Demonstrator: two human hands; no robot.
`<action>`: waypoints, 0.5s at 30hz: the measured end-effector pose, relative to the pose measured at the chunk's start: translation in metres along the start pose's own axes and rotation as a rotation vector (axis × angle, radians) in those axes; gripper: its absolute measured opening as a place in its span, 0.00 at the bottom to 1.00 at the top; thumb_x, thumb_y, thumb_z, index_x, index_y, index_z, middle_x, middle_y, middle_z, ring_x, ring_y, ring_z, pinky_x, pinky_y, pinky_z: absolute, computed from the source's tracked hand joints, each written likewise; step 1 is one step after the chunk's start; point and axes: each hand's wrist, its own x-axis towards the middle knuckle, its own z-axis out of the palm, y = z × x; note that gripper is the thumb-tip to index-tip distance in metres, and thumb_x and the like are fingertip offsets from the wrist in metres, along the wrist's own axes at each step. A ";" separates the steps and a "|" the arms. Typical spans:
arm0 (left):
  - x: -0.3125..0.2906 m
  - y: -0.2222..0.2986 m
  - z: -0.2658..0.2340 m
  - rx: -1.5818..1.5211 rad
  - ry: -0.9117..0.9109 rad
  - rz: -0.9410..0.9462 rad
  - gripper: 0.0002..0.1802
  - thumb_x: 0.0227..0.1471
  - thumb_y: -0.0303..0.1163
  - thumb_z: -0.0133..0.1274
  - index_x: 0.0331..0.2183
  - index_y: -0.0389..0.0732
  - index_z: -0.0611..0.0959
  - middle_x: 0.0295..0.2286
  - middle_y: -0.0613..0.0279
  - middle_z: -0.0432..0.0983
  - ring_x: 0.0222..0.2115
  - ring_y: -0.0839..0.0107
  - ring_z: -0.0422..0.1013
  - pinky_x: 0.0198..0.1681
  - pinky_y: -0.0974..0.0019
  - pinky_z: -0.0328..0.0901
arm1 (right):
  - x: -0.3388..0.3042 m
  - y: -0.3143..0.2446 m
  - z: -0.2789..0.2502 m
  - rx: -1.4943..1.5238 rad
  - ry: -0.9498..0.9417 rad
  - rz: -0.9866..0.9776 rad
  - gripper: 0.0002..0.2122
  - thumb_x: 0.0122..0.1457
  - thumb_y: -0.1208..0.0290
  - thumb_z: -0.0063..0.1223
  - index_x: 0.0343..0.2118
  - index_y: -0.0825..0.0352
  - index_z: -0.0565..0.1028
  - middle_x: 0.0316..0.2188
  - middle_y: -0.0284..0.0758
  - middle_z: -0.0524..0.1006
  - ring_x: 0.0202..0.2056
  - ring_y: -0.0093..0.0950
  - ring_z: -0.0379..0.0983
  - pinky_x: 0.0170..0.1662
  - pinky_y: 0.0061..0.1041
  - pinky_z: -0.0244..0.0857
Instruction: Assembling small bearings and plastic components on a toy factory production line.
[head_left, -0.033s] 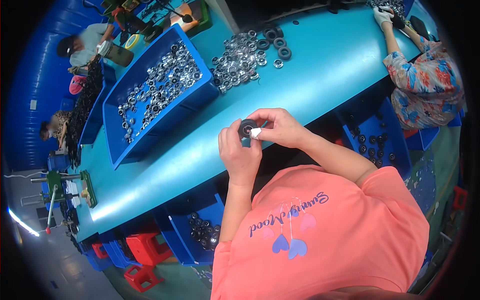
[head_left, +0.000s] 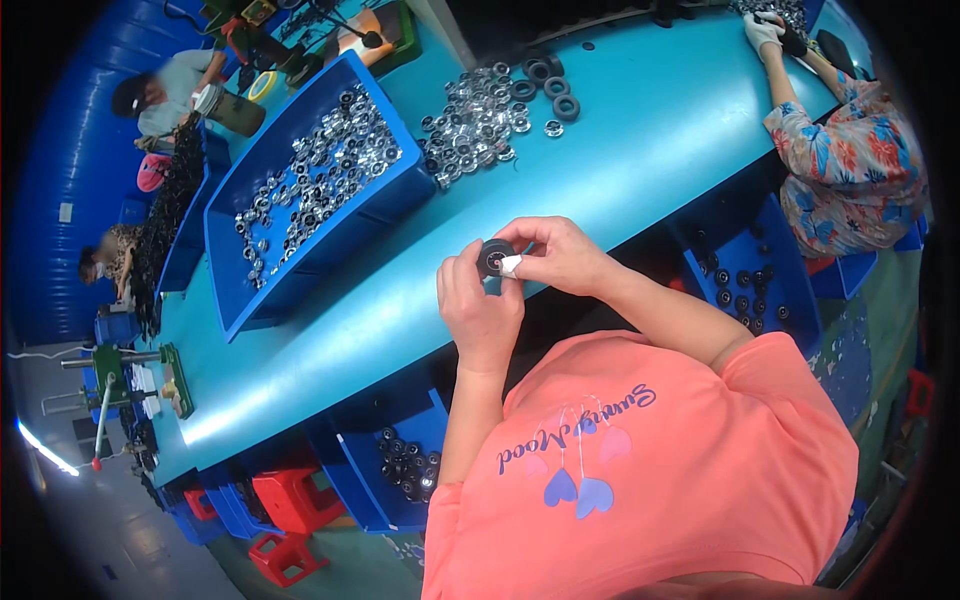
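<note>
Both your hands are on it! Your left hand (head_left: 482, 310) and right hand (head_left: 568, 255) grip 1 black wheel (head_left: 493, 255) between their fingers, up over the near edge of the turquoise table (head_left: 600, 150). There's the white wrap (head_left: 511, 266) on your right thumb, right at the wheel's face! Beyond, 1 blue bin (head_left: 340, 250) holds shiny hubs (head_left: 340, 165), and black tyres (head_left: 566, 107) lie beside a loose hub pile (head_left: 468, 125).

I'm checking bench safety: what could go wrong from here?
The black round wheel might slip from the left hand and right hand and roll off the near edge of the turquoise tabletop. The loose heap of clear, shiny round hubs beside the blue plastic bin might scatter if bumped.
</note>
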 end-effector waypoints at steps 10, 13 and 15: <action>-0.001 0.005 -0.009 0.047 -0.063 -0.095 0.22 0.38 0.21 0.63 0.41 0.35 0.80 0.28 0.56 0.72 0.27 0.60 0.70 0.31 0.60 0.66 | 0.000 -0.004 -0.001 -0.033 -0.035 -0.004 0.14 0.57 0.68 0.60 0.43 0.68 0.81 0.33 0.30 0.81 0.34 0.18 0.74 0.40 0.22 0.70; 0.001 0.006 -0.015 0.061 -0.066 -0.111 0.22 0.38 0.22 0.63 0.41 0.34 0.80 0.28 0.57 0.71 0.27 0.60 0.69 0.32 0.59 0.66 | 0.007 -0.010 -0.004 0.127 -0.163 0.074 0.14 0.59 0.70 0.55 0.45 0.69 0.81 0.35 0.30 0.81 0.35 0.17 0.75 0.40 0.21 0.71; 0.001 0.007 -0.016 0.070 -0.044 -0.108 0.22 0.39 0.23 0.63 0.41 0.35 0.81 0.28 0.59 0.71 0.26 0.63 0.68 0.31 0.62 0.65 | 0.008 -0.014 -0.001 0.175 -0.178 0.063 0.15 0.58 0.71 0.53 0.47 0.69 0.81 0.36 0.30 0.81 0.35 0.18 0.75 0.40 0.21 0.71</action>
